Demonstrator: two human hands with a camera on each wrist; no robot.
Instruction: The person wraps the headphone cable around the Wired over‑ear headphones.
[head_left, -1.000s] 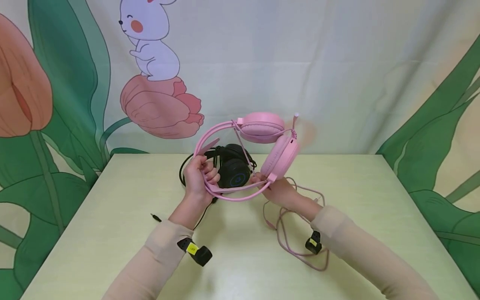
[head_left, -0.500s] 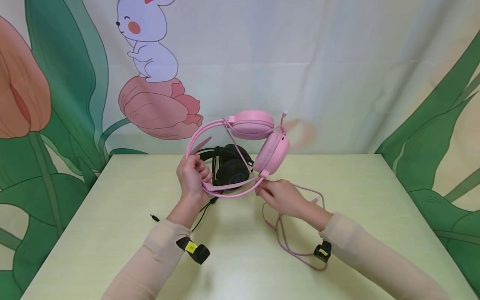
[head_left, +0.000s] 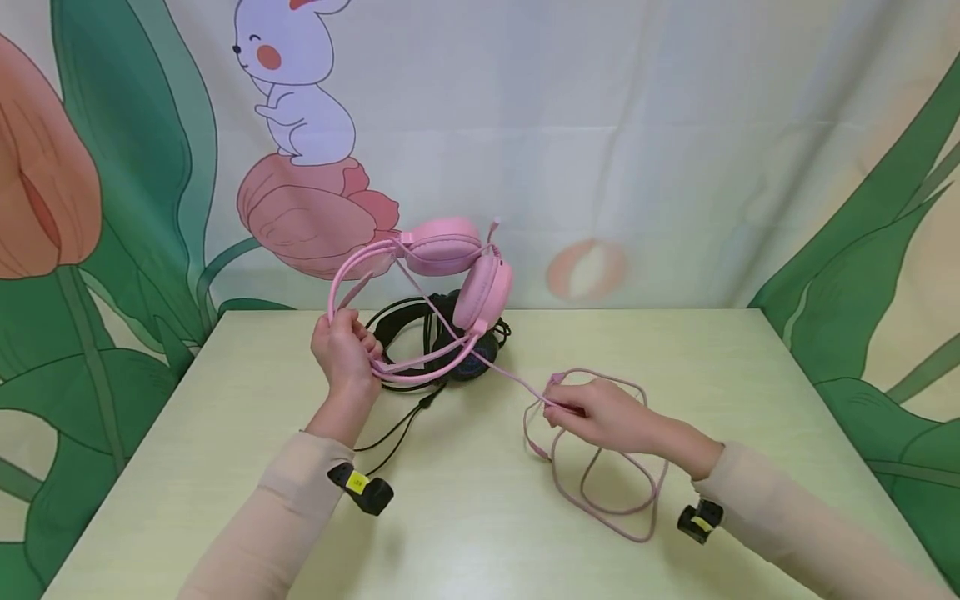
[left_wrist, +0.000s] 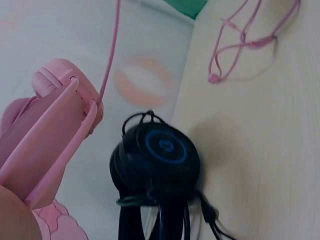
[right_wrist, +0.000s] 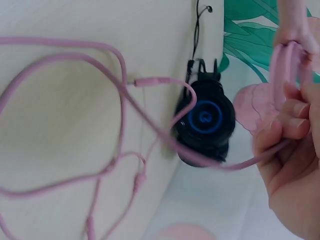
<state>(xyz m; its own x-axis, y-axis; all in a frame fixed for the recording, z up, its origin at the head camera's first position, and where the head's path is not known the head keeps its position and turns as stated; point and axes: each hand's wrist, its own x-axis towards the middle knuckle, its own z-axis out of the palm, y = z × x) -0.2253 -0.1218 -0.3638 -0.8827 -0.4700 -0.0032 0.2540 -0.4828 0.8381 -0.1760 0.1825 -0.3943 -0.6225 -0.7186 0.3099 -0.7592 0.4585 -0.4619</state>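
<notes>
**Pink headset lifted, cable pinched**

Left hand [head_left: 343, 354] grips the thin looped band of the pink headset [head_left: 442, 275], held above the desk [head_left: 225, 400]. Right hand [head_left: 600, 412] pinches its smooth pink cable [head_left: 607, 467], coiled loosely. Round black headset [head_left: 450, 333] behind, apparently padded.

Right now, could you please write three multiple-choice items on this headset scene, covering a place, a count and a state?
1. Where is the black headset?
A. on the table, behind the pink headset
B. in the right hand
C. on the floor

2. How many headsets are in view?
A. one
B. two
C. three

3. What is the right hand doing?
A. lying flat
B. pinching the pink cable
C. gripping the black headset

Answers: A, it rests on the table behind the pink headset; B, one pink, one black; B, fingers pinch the pink cable.
</notes>
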